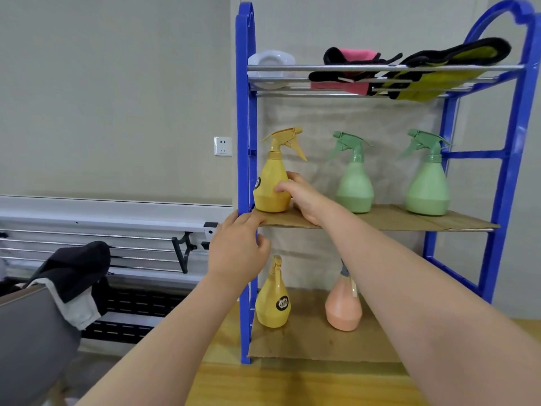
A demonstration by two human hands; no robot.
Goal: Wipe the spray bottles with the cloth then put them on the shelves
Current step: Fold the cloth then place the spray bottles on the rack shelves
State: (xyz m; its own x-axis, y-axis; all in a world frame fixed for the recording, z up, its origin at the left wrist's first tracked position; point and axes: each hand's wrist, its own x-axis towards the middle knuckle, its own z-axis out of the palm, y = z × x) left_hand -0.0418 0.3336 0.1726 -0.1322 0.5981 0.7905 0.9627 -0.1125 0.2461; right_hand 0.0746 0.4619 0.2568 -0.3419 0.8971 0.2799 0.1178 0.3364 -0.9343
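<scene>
Yellow spray bottle (270, 183) upright on the middle shelf (380, 221), at its far left end, hard against the blue upright (247, 142). Long axis vertical, nozzle pointing right. Right hand (304, 197) on the bottle's right flank, fingers curled round the lower body, wrist resting near the cardboard liner; holding it, though how firmly cannot be told. Left hand (238, 244) lower and to the left, gripping the blue upright and the shelf's front corner, apparently steadying the rack; no cloth in it.

Right hand clearly the nearer to the bottle, approaching from the right and front. Base seemingly flat on the shelf, so probably the placing step, with only letting go left.

Room for withdrawal: open shelf to the right, up to the first green bottle (354, 183), which stands well apart; second green bottle (427, 183) near the right end. Overhead, a clear gap between the trigger head and the top rails (380, 67), loaded with a pink-and-black cloth (348, 58), a yellow-and-black cloth (439, 71) and a white dish (270, 64). Front edge open; straight back and down toward the wooden table (292, 382) the easiest way out.

On the bottom shelf, another yellow bottle (273, 303) and a peach bottle (344, 306), partly hidden behind both forearms.
</scene>
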